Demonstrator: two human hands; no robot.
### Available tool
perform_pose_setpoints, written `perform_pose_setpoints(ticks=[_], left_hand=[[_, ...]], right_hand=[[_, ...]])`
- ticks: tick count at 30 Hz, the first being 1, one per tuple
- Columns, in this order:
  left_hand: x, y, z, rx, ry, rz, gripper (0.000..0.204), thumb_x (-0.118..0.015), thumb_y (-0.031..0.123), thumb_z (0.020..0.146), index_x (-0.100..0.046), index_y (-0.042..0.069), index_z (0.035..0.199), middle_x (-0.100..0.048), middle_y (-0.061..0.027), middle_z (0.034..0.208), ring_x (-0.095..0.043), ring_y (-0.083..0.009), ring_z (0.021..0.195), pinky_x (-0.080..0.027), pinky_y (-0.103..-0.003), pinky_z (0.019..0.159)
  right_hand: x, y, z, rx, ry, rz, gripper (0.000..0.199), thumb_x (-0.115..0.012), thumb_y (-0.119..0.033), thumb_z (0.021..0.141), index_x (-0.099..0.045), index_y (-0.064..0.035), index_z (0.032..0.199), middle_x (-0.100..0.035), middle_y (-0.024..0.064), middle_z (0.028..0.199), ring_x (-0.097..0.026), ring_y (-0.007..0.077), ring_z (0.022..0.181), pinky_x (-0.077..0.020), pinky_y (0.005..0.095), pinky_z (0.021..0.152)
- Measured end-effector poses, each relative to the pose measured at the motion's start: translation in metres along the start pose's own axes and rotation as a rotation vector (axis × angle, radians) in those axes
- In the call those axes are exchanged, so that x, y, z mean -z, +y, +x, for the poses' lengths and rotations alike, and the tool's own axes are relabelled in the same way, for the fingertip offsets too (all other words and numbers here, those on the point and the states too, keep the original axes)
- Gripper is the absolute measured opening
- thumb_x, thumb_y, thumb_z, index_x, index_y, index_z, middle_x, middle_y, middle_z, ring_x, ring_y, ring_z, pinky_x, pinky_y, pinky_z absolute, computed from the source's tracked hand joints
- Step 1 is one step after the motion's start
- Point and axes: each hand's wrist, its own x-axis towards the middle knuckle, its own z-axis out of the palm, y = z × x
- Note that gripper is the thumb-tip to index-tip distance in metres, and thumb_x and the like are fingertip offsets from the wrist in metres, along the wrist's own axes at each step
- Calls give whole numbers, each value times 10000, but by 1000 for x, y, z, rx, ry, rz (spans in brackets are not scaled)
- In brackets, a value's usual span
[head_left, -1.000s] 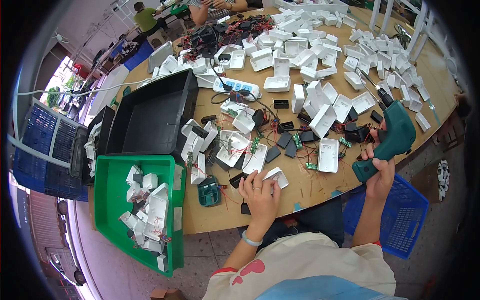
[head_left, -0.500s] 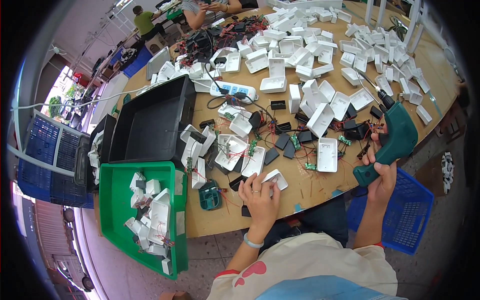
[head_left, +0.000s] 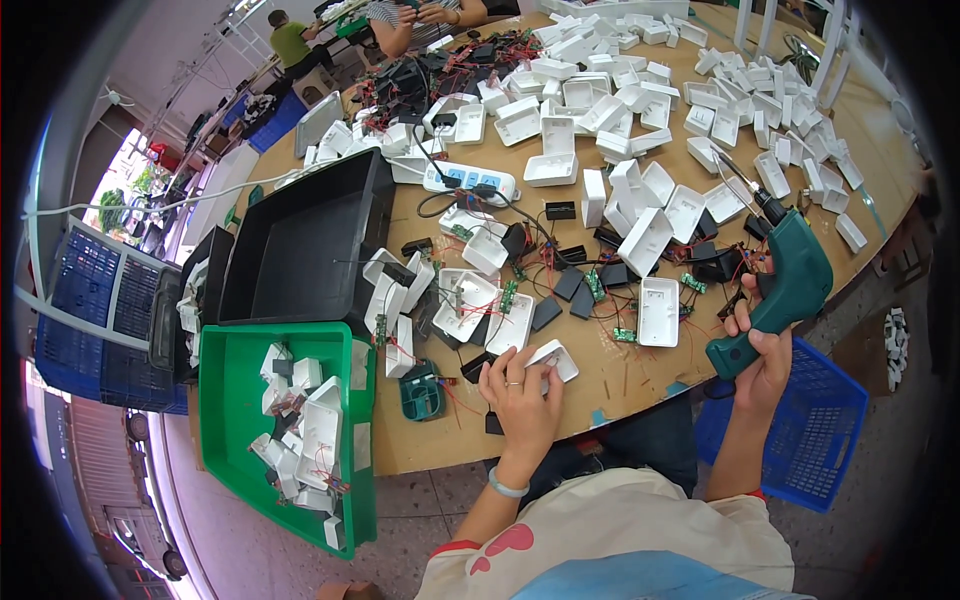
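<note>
My left hand (head_left: 524, 408), with a ring and a pale bangle, curls its fingers over the left end of a small white plastic case (head_left: 560, 358) at the table's near edge. The fingers hide part of that case. In my right hand (head_left: 765, 358) is a dark green power drill (head_left: 800, 270), held by its handle, its black chuck and thin bit pointing away to the far left. Between the hands lies an open white case (head_left: 658, 312), with green circuit boards (head_left: 692, 283) and black blocks (head_left: 580, 300) around it.
A green bin (head_left: 225, 440) of white cases stands at left, with a black tray (head_left: 290, 250) behind it. A power strip (head_left: 470, 180) with cables crosses the middle. White cases (head_left: 600, 110) heap at the back. A blue basket (head_left: 830, 430) stands below right. Other people sit beyond.
The view has shifted very slightly. Both hands, the drill and the white case keep nearly the same places.
</note>
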Motion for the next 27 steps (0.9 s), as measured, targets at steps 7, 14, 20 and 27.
perform_pose_setpoints(ticks=[7,14,20,27], left_hand=[[-1,-1,-1,-11,3,-5,122,-759,104,807,-658,89,874,-641,-75,1210,-540,-338,1234,-314,-576,1094],[4,-1,7,-78,61,48,121,-760,58,797,-644,47,832,-646,-123,1171,-549,-364,1146,-398,-501,977],[-6,-3,3,-118,51,-10,102,-737,62,824,-642,25,838,-641,-111,1176,-536,-355,1155,-392,-497,987],[-4,-6,0,-129,39,21,89,-721,66,837,-647,16,843,-618,-101,1221,-506,-344,1189,-369,-492,1006]], right_hand=[[2,3,-4,7,13,-8,853,-629,-83,772,-303,12,1554,-487,162,1407,-477,143,896,-460,300,845],[16,19,72,45,-63,199,678,-594,-161,912,-366,23,1523,-539,177,1437,-508,132,901,-484,334,860],[58,-9,151,239,-80,231,666,-550,-147,862,-386,19,1487,-512,201,1441,-549,190,968,-488,363,946],[88,-28,157,284,-110,192,734,-531,-102,798,-370,24,1503,-501,205,1448,-509,182,931,-476,348,920]])
